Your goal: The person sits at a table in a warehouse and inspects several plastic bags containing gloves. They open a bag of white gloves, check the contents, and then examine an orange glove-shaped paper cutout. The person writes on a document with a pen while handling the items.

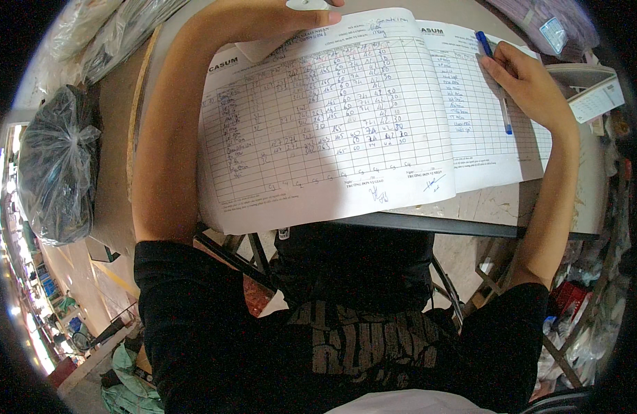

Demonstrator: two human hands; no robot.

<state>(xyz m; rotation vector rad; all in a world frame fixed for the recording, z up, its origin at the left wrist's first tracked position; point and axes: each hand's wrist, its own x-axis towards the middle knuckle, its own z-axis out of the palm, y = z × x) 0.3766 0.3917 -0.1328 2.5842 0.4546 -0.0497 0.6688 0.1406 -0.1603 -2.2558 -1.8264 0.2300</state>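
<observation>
My left hand (282,19) reaches across the upper left of an open form book, partly cut off by the top edge. Its fingers close around a small white rounded object (307,5), of which only the lower part shows. The book's left page (318,138) bears a grid filled with blue handwriting and signatures, and it bulges upward. On the right page (470,131) are a handwritten list and mostly blank columns. Over that page, my right hand (524,77) pinches a blue pen (484,44), with its other end pointing down the sheet.
The book lies on a pale table (480,203) with a dark front edge. A black plastic bag (59,165) bulges at the left, and clear-wrapped bundles sit behind it. At the right are a white box (594,93) and a purple wrapped bundle (546,24).
</observation>
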